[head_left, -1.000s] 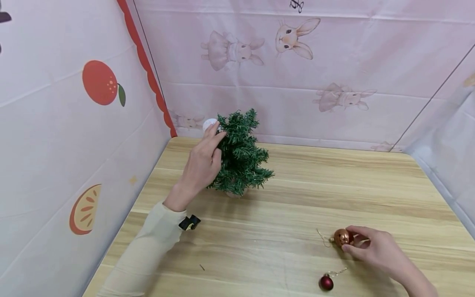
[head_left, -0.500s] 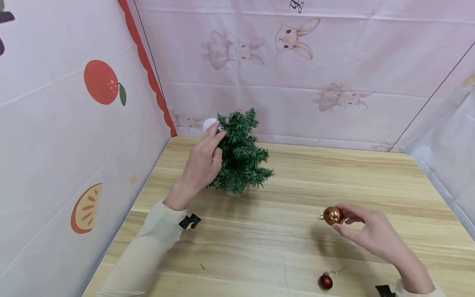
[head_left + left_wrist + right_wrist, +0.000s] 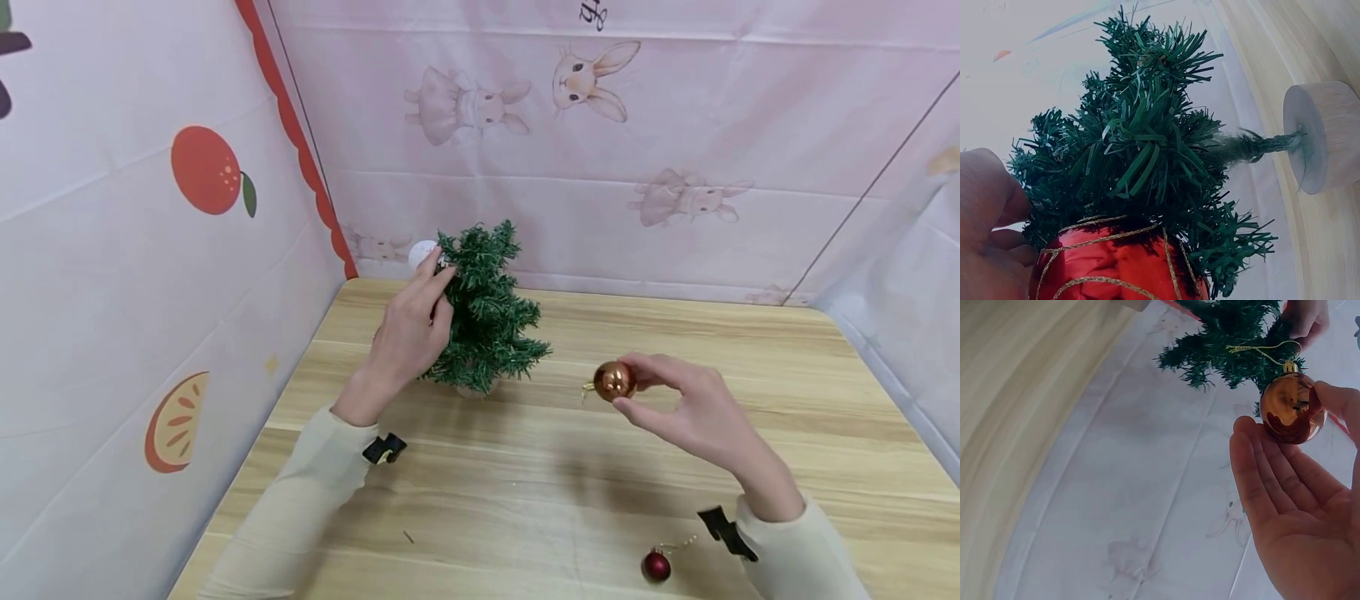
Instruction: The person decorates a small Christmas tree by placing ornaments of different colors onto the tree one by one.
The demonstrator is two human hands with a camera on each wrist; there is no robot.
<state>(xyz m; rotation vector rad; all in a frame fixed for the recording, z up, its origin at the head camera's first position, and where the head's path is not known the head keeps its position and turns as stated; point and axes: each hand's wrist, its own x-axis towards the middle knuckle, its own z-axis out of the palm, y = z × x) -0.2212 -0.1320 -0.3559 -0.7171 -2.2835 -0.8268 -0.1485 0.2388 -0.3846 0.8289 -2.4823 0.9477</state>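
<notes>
- Two grips observed. The right grip [image 3: 682, 408] is narrowed on a copper bauble [image 3: 614, 381], pinched between thumb and fingers.
- Copper bauble: at the right grip's fingertips, raised above the table [image 3: 480, 500] and apart from the tree. Its gold cord [image 3: 1260, 348] extends away from the palm.
- Left grip [image 3: 408, 329]: against the green tree [image 3: 487, 325], fingers among the branches; whether they hold anything cannot be told.
- Tree: upright on a round base [image 3: 1329, 137], directly right of the left grip.
- Red bauble [image 3: 1116, 265] with gold lines: just beside the left grip.
- White disc [image 3: 422, 252]: at the left grip's fingertips, partly hidden.
- Dark red bauble [image 3: 656, 567]: on the table, nearer the person than the right grip.
</notes>
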